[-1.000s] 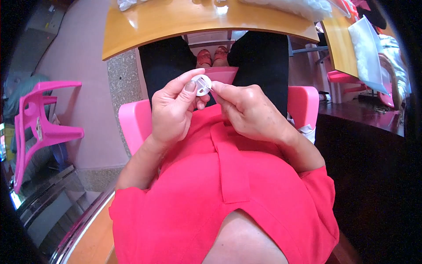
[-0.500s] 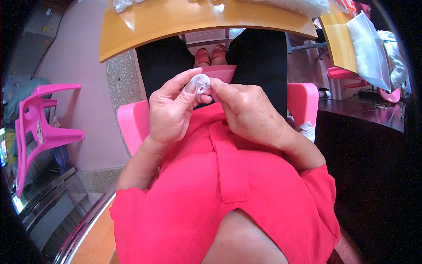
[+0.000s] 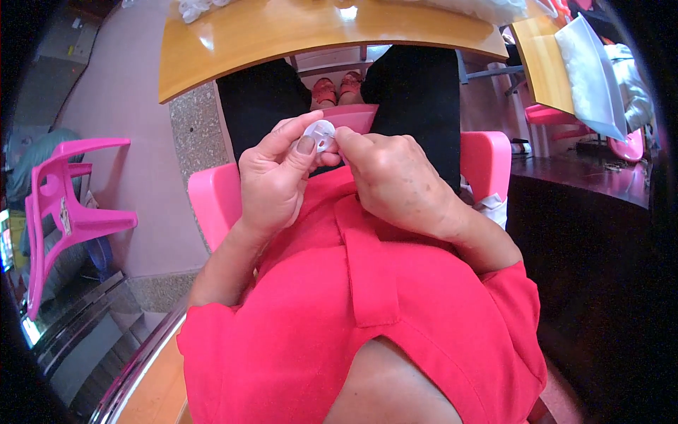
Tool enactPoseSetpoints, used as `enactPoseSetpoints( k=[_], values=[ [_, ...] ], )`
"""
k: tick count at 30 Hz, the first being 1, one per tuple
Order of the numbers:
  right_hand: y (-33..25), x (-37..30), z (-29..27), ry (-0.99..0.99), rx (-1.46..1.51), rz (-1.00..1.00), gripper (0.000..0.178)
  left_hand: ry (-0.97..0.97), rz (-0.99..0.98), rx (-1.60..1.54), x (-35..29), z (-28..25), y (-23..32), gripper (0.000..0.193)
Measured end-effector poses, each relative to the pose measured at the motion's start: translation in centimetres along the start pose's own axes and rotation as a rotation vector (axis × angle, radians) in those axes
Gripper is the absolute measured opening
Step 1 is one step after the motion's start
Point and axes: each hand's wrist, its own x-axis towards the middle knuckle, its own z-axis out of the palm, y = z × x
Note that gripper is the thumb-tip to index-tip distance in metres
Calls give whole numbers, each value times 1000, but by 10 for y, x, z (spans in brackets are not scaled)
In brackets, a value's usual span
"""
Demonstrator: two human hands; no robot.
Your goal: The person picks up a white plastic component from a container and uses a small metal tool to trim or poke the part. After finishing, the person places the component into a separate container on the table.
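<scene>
Between the thumb and fingers of my left hand (image 3: 277,166) is a small round white plastic piece (image 3: 323,133) with a slot or hole near its middle. My right hand (image 3: 395,173) is closed, thumb and forefinger pinched together at the right rim of the piece. Whatever lies in that pinch is too small to make out. Both hands are held above my lap, in front of the red top (image 3: 318,283).
A wooden table (image 3: 332,27) curves ahead, with white pieces (image 3: 201,8) along its far side. At the right stands a white tray (image 3: 593,78) of pale pieces. A pink plastic stool (image 3: 78,205) is at the left. I sit on a pink chair (image 3: 486,166).
The white piece has turned slightly in my left fingers, and my right hand has shifted a little to the left. The pinch still touches the rim.
</scene>
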Motion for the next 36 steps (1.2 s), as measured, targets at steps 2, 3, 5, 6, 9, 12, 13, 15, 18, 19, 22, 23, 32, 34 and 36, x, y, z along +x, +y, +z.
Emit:
enactPoseSetpoints(
  k=[2, 3, 5, 6, 9, 12, 13, 15, 18, 19, 22, 23, 32, 34, 36],
  values=[
    [-2, 1, -2, -12, 4, 12, 17, -20, 22, 80, 0, -3, -1, 28],
    [-3, 1, -4, -36, 0, 8, 17, -39, 44, 159, 0, -5, -1, 27],
    [-3, 1, -7, -58, -4, 4, 18, -69, 69, 205, 0, -7, -1, 27],
    [-1, 2, -9, -94, 17, -8, 15, -99, 93, 251, 1, -7, -1, 26],
    [6, 6, -17, -184, 63, -57, 8, -137, 90, 230, 1, -8, -1, 25],
    [18, 15, -25, -245, 164, -135, 6, -171, 54, 247, 3, -12, -1, 27],
    [19, 18, -28, -331, 223, -83, 7, -172, 54, 252, 3, -14, -1, 27],
    [22, 20, -28, -452, 272, -20, 11, -162, -123, 109, 3, -16, -1, 34],
    [25, 12, -9, -169, 383, -35, 14, -86, -200, -98, 13, -17, 1, 40],
    [23, 11, -8, -174, 384, -41, 14, -80, -195, -98, 15, -19, 2, 40],
    [6, 9, -2, -130, 630, 231, 18, -73, -177, -212, 15, -22, 6, 36],
    [2, 10, -2, -134, 629, 232, 18, -70, -177, -215, 15, -23, 5, 36],
    [1, 14, 7, -153, 763, 363, 18, -22, -119, -211, 13, -20, 5, 32],
    [1, 14, 7, -140, 774, 369, 19, 23, -141, -192, 12, -19, 5, 31],
    [2, 14, 8, -145, 755, 370, 18, 13, -131, -189, 13, -20, 4, 31]
  ],
)
